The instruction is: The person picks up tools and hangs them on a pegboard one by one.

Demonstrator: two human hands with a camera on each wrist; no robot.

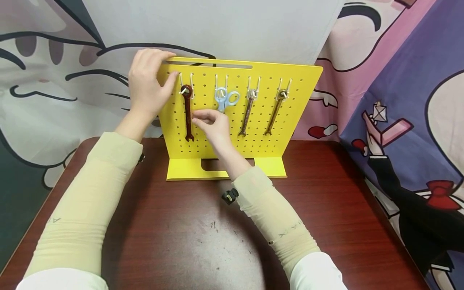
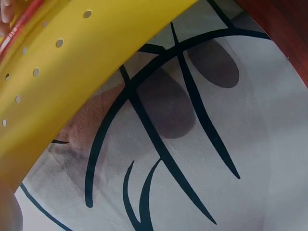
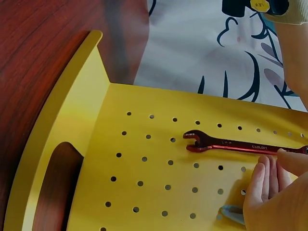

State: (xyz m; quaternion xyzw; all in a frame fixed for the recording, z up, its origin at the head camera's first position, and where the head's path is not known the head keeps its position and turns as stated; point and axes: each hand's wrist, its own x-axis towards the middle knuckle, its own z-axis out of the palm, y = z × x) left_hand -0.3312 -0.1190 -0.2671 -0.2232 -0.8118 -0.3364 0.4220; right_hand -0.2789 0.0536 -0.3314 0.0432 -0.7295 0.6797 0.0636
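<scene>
A yellow pegboard (image 1: 290,121) stands upright on the dark red bench (image 1: 326,209), before a cartoon-printed cloth. On its hooks hang four tools: one red wrench (image 1: 187,112), one pair of light blue scissors (image 1: 225,98) and two silver wrenches (image 1: 247,112). The red wrench hangs vertical at the far left, open jaw down, its shaft glossy with small lettering. The left hand (image 1: 146,82) rests on the board's top left corner, fingers bent over the edge. The right hand (image 1: 214,123) touches the red wrench's shaft with fingertips drawn together; whether it pinches, I cannot tell.
</scene>
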